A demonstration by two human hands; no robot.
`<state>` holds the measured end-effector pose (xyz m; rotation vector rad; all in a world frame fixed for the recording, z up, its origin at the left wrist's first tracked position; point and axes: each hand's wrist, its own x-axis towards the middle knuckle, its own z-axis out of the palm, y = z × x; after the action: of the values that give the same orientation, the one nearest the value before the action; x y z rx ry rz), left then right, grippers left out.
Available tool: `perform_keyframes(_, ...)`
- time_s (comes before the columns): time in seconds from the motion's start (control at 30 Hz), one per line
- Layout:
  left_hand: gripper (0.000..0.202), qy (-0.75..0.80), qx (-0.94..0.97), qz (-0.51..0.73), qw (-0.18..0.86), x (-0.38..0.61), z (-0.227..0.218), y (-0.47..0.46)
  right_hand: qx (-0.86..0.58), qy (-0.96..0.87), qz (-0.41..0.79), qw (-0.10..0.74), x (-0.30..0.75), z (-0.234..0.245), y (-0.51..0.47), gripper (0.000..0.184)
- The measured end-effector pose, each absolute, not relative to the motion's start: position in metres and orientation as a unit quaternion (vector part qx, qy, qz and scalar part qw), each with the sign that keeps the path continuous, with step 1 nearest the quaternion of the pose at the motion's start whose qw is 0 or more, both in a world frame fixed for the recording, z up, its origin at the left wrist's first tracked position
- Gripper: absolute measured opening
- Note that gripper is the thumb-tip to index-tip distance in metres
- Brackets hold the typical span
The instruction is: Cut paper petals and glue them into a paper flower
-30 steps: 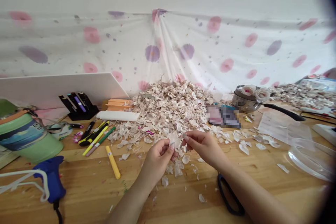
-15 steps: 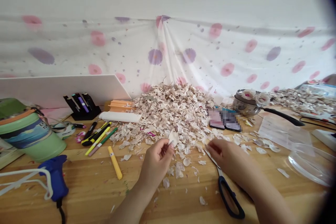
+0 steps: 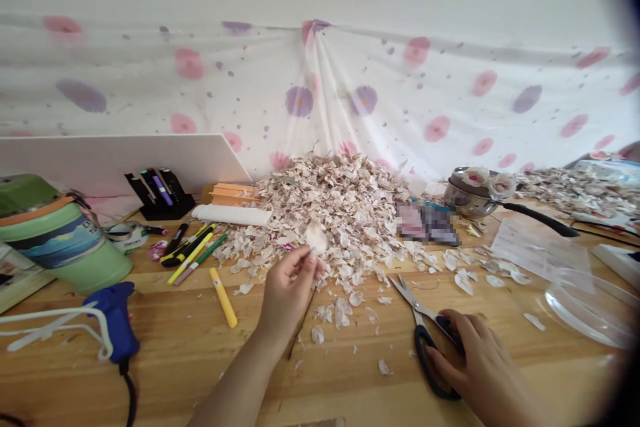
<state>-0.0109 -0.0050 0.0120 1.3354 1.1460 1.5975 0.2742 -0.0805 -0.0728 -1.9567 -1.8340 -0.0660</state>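
My left hand [image 3: 289, 287] is raised over the wooden table [image 3: 190, 353] and pinches a pale petal [image 3: 316, 238] between thumb and fingertips, just in front of a big heap of cream and pink petals [image 3: 335, 207]. My right hand [image 3: 475, 363] lies low at the right with its fingers curled onto the black handles of a pair of scissors [image 3: 429, 333]. The scissor blades point up and left toward the heap and lie on the table.
A blue glue gun [image 3: 116, 320], yellow and green markers [image 3: 195, 258], a green tumbler [image 3: 60, 240] and a marker stand [image 3: 160, 193] sit at the left. A metal pan [image 3: 473, 193] with flowers, clear plastic sheets [image 3: 550, 247] and a clear lid [image 3: 595, 303] are at the right.
My right hand left the petal, moved right and down, and closed onto the scissor handles. My left hand kept the petal and lifted it slightly toward the heap.
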Motion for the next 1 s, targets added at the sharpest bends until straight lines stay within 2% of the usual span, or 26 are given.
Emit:
perform_keyframes(0.23,0.017,0.421,0.388,0.794,0.207,-0.056,0.025,0.017,-0.742,-0.633,0.046,0.217,0.278,-0.064,-0.074,0.046)
perform_keyframes(0.33,0.016,0.416,0.382,0.804,0.186,-0.056,0.026,0.018,-0.743,-0.6,0.185,0.232,0.291,-0.051,-0.071,0.045)
perform_keyframes(0.4,0.016,0.411,0.394,0.801,0.185,-0.05,0.026,0.014,-0.705,-0.556,0.331,0.29,0.304,-0.043,-0.072,0.048)
perform_keyframes(0.47,0.017,0.407,0.414,0.791,0.191,-0.044,0.025,0.009,-0.64,-0.489,0.445,0.392,0.314,-0.038,-0.075,0.05)
perform_keyframes(0.57,0.019,0.403,0.449,0.769,0.209,-0.033,0.023,0.0,-0.563,-0.417,0.487,0.521,0.311,-0.043,-0.082,0.055)
perform_keyframes(0.7,0.016,0.404,0.507,0.718,0.254,-0.018,0.02,-0.014,-0.466,-0.402,0.488,0.619,0.266,-0.057,-0.089,0.066)
perform_keyframes(0.8,0.017,0.41,0.567,0.663,0.267,-0.008,0.017,-0.024,-0.383,-0.445,0.55,0.594,0.218,-0.056,-0.091,0.075)
perform_keyframes(0.9,0.021,0.409,0.612,0.631,0.246,-0.004,0.015,-0.029,-0.36,-0.464,0.573,0.571,0.182,-0.046,-0.09,0.091)
perform_keyframes(1.0,0.019,0.4,0.625,0.626,0.238,-0.006,0.014,-0.031,-0.368,-0.469,0.592,0.542,0.166,-0.037,-0.089,0.086)
